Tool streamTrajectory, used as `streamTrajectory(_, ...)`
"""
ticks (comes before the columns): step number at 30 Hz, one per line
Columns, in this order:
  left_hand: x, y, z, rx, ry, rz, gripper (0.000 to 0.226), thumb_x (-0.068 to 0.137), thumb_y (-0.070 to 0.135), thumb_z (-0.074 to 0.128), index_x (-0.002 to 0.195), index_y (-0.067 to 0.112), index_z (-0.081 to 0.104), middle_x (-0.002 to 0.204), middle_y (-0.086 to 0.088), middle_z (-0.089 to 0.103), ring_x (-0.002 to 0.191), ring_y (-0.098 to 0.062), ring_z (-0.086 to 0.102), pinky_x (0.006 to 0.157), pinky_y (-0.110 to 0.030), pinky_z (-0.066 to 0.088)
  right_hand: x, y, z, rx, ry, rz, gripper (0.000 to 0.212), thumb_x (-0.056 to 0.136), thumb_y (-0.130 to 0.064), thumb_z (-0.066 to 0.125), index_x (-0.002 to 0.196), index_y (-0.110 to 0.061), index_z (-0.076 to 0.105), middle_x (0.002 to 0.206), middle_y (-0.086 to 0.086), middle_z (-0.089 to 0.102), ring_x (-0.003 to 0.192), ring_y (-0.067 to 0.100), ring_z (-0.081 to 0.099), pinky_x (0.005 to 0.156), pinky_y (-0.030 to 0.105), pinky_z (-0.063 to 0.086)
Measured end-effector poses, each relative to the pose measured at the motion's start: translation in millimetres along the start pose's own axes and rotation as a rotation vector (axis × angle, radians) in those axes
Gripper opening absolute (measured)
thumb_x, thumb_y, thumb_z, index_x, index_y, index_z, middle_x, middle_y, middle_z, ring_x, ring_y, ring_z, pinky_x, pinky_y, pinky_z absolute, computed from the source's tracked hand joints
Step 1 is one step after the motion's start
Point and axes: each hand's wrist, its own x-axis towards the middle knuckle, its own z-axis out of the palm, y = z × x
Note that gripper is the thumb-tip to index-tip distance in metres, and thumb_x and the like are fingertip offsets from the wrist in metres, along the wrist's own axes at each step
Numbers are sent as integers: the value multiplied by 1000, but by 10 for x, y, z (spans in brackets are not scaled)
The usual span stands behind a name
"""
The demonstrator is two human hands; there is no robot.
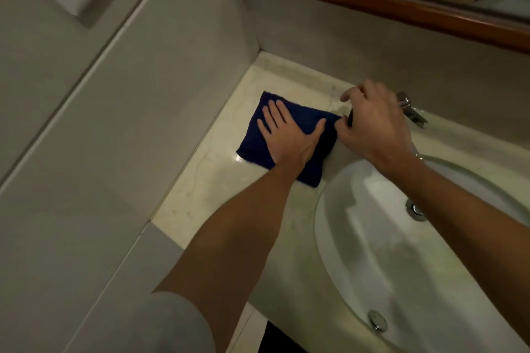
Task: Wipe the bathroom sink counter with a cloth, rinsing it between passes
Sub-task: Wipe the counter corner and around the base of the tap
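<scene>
Pressing cloth (289, 135) onto counter (218, 180).

One view only: head cam, wide-angle, worn high, looking fwd and steeply down onto the worktop (200, 180) at close range. Frame is rolled, so the worktop edge runs diagonally from bottom centre to the far corner. Both forearms enter from the near edge w/ the left hand (289, 135) and right hand (375, 123) about mid-frame. Sink basin (372, 238) fills the near right, side wall (114, 94) the left, mirror (401, 6) cuts the far right corner. No 2nd view, so no overlap.
</scene>
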Motion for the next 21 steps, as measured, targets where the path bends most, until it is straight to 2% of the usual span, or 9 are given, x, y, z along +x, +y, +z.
streamTrajectory(4, 482, 365, 4, 4, -37, 66, 123, 80, 92, 22, 162, 3, 2, 171, -15, 5, 158, -30, 0, 127, -51, -3, 24, -19, -4, -6, -15, 16, 36, 86, -23, 61, 120, -10, 59, 117, 11, 51, 103, 30, 52, 92, 44, 45)
streamTrajectory(11, 834, 658, 6, 15, -55, 108, 124, 80, 92, 20, 161, 0, 3, 170, -18, 5, 158, -31, 0, 126, -52, -3, 25, -43, -12, -54, -16, 46, 41, 85, -23, 59, 124, -7, 59, 119, 13, 54, 103, 32, 54, 89, 45, 46)
streamTrajectory(16, 619, 301, -38, 43, -18, 153, 116, 84, 89, 21, 162, 4, 5, 171, -14, 5, 158, -28, 2, 127, -48, -1, 32, -59, -12, -86, -30, 56, 38, 87, -26, 56, 122, -11, 60, 119, 10, 52, 108, 30, 52, 92, 42, 43)
streamTrajectory(21, -42, -519, -103, 52, 25, 41, 115, 83, 90, 21, 163, 8, 7, 171, -11, 8, 158, -26, 6, 128, -48, 1, 10, -83, -38, -97, -44, 24, 42, 89, -32, 55, 124, -10, 61, 119, 12, 55, 110, 31, 53, 95, 45, 43)
